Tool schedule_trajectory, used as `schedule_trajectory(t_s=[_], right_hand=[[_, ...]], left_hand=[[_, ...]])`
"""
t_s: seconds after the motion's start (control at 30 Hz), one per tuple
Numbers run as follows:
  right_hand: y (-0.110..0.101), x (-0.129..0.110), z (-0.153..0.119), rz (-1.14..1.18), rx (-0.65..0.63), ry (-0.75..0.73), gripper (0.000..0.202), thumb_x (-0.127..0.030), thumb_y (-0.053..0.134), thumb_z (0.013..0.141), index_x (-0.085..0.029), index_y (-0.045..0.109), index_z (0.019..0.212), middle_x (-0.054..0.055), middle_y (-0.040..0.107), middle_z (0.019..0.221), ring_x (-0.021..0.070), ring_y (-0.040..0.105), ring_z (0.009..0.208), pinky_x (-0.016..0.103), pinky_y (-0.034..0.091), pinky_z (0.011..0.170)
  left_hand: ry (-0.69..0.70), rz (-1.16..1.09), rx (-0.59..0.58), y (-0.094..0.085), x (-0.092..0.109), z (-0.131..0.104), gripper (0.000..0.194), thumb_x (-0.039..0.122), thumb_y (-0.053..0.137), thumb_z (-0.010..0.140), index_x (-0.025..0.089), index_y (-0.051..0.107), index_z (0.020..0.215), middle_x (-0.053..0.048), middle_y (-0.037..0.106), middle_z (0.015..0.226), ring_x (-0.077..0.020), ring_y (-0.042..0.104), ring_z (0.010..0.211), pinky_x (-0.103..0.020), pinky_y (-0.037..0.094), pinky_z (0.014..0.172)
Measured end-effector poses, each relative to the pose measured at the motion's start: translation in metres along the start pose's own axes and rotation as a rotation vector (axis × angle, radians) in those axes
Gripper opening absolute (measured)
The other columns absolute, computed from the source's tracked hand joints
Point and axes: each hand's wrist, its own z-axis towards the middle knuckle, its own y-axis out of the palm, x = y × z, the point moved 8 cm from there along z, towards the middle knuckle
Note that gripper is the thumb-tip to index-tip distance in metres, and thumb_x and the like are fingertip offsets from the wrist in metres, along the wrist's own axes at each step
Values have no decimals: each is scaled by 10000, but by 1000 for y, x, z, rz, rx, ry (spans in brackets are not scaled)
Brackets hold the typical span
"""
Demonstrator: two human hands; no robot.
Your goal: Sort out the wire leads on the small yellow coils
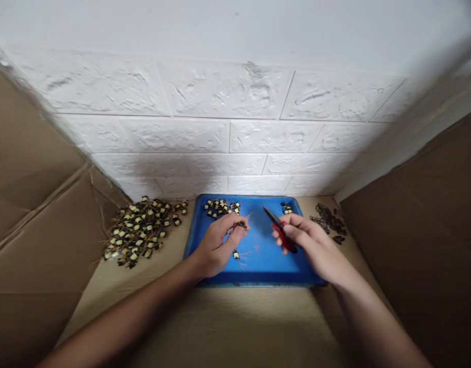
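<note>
My left hand (222,243) is closed over the blue tray, pinching a small wire-wound coil (241,224) between thumb and fingers; fine copper-coloured leads stick out past the fingertips. My right hand (302,237) grips red-handled snips (283,236), their dark pointed tip aimed up and left, apart from the coil. Below the left hand, a single black coil with a pale yellow wrap (236,254) lies on the tray near loose wire bits (254,250). More coils (216,207) are grouped in the tray's far left corner, and a few others (286,208) at its far right.
The blue tray (258,280) rests on a light brown tabletop (235,327). A large heap of similar coils (143,230) spreads to its left. Small dark shiny pieces (330,220) lie to its right. Cardboard walls (39,204) flank both sides; a white brick-patterned wall (197,135) stands behind.
</note>
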Motion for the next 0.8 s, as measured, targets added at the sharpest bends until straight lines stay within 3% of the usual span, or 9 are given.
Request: schedule_trajectory(t_s=[0.17, 0.8], right_hand=[[22, -1, -4, -173, -59, -81, 281, -451, 547, 970, -184, 608, 909, 22, 612, 762, 154, 527, 668, 273, 451, 607], [23, 12, -9, -221, -33, -45, 284, -445, 528, 986, -193, 608, 883, 2, 600, 679, 137, 528, 574, 251, 429, 523]], left_hand=[[5, 26, -48, 2, 2, 0, 252, 345, 430, 1019, 164, 591, 951, -62, 639, 915, -170, 584, 837, -279, 454, 751], [33, 88, -99, 5, 3, 1, 227, 296, 439, 1027, 155, 605, 962, -46, 628, 895, -154, 558, 810, -277, 428, 754]])
